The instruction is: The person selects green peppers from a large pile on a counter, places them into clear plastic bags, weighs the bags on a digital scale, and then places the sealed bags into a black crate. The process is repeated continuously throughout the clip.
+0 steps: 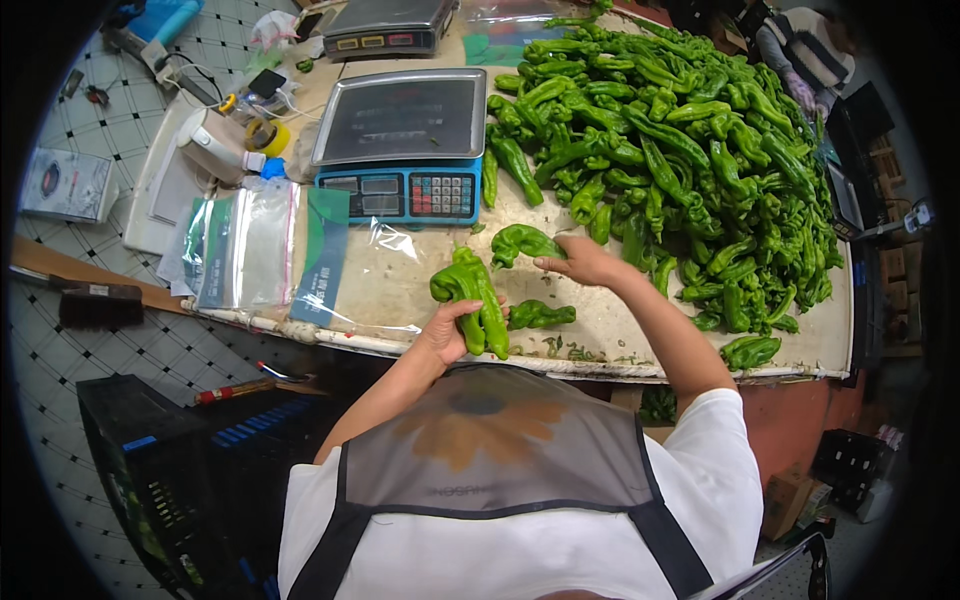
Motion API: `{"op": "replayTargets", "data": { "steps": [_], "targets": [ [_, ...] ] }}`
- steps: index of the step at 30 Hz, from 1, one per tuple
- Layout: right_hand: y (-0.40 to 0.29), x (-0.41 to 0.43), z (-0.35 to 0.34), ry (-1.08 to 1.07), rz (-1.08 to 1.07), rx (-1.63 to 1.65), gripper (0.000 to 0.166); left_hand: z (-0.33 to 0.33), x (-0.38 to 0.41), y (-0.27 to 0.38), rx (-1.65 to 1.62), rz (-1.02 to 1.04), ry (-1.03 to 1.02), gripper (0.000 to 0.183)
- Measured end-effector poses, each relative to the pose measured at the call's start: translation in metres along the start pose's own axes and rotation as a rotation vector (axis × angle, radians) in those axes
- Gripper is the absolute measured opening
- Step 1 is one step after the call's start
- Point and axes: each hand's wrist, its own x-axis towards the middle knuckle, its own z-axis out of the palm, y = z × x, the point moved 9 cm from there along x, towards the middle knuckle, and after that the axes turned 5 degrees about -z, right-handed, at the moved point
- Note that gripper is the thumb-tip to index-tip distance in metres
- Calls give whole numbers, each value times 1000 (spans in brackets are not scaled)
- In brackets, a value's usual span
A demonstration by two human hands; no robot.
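Observation:
My left hand (448,330) grips a few long green peppers (480,304) near the table's front edge. To its right, my right hand (589,261) holds one curved green pepper (521,244) by its end, thumb and fingers closed on it. Another green pepper (544,315) lies on the table between and below my hands. A large heap of green peppers (675,150) covers the right side of the table. Behind my hands stands a blue digital scale (401,120) with a metal pan.
Clear plastic bags (259,247) lie at the table's left, below rolls of tape (268,137) and a white jug (214,142). A second scale (386,30) stands at the back. A person (806,52) is at the upper right. A black crate (150,465) stands lower left.

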Motion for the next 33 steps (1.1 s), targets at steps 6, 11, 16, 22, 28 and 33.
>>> {"op": "replayTargets", "data": {
  "steps": [6, 11, 16, 22, 28, 33],
  "targets": [
    [-5, -48, 52, -34, 112, 706, 54, 28, 11, -5, 34, -62, -43, 47],
    [-9, -69, 67, 72, 184, 1127, 30, 32, 20, -17, 72, -126, -75, 44],
    [-6, -77, 85, 107, 281, 1575, 28, 41, 24, -27, 59, -149, -88, 49],
    [-4, -75, 110, -183, 234, 2349, 33, 72, 16, -26, 7, -163, -205, 62],
    [3, -76, 106, -38, 127, 2087, 39, 57, 24, -26, -76, -172, -180, 44],
    [-6, -79, 76, 418, 111, 1300, 55, 62, 24, -32, -9, -189, -77, 39]
  ]
}}
